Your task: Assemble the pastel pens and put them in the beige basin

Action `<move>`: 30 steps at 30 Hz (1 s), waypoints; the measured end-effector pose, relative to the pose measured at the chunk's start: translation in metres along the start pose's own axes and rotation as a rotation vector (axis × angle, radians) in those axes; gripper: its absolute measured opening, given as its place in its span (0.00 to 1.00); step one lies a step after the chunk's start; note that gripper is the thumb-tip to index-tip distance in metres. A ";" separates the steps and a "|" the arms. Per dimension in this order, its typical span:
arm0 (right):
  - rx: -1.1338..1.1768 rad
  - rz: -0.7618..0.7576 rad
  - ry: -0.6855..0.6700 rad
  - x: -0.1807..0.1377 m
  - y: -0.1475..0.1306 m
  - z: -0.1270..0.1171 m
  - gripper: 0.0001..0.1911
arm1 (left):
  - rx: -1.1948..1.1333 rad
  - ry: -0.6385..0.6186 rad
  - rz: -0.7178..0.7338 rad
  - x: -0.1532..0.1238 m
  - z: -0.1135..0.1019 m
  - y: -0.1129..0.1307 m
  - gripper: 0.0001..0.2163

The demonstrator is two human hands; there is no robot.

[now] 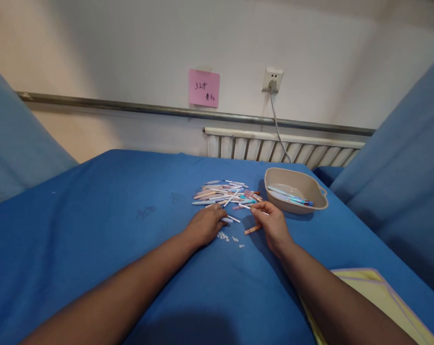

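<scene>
A heap of pen barrels and thin refills (227, 193) lies on the blue cloth (105, 225) ahead of me. My left hand (204, 225) rests knuckles up just below the heap, its fingers curled on a pale pen piece (227, 220). My right hand (271, 222) pinches a thin white refill (246, 206) between thumb and fingertips. An orange pen part (252, 230) lies between my hands, with several small white bits (224, 236) beside it.
A beige tray (312, 188) holding several assembled pens (291, 196) stands right of the heap. A yellow cloth (377, 292) lies at the lower right. Behind are a radiator (281, 146), a wall socket with cable (272, 80) and a pink note (203, 88).
</scene>
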State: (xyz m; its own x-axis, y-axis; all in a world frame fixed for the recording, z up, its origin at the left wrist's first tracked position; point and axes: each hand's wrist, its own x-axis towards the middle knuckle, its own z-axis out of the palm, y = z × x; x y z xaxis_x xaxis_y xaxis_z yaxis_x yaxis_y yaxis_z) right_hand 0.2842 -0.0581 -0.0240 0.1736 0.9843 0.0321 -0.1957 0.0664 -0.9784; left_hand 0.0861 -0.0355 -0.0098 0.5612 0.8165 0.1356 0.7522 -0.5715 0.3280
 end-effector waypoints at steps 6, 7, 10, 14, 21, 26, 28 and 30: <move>0.058 0.000 -0.024 -0.002 -0.001 -0.002 0.12 | -0.618 0.178 -0.180 -0.001 -0.006 -0.002 0.07; 0.055 0.000 -0.030 -0.002 0.000 -0.002 0.11 | -0.827 0.199 -0.238 -0.002 -0.009 -0.002 0.09; 0.050 0.010 -0.055 -0.002 0.002 -0.002 0.11 | -1.484 0.138 -0.365 -0.006 -0.019 -0.006 0.11; 0.053 0.024 -0.080 -0.002 0.003 -0.003 0.11 | -1.939 0.012 -0.466 -0.011 -0.027 -0.008 0.13; 0.026 -0.013 -0.127 -0.002 0.006 -0.003 0.10 | -2.051 -0.096 -0.465 -0.013 -0.022 -0.008 0.15; 0.029 -0.009 -0.114 -0.003 0.006 -0.003 0.11 | -1.499 0.090 -0.370 -0.012 -0.015 -0.010 0.09; 0.030 0.001 -0.100 -0.003 0.005 -0.003 0.11 | -1.036 0.146 -0.278 -0.010 -0.012 -0.011 0.07; 0.025 0.005 -0.090 -0.002 0.005 -0.002 0.11 | -0.602 0.125 -0.154 -0.007 -0.009 -0.012 0.06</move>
State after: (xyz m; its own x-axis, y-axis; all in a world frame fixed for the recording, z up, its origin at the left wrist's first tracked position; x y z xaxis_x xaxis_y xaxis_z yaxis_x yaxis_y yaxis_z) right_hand 0.2850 -0.0604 -0.0294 0.0851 0.9953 0.0466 -0.2208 0.0645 -0.9732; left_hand 0.0700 -0.0341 -0.0066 0.3902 0.9098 0.1414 0.4748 -0.3304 0.8157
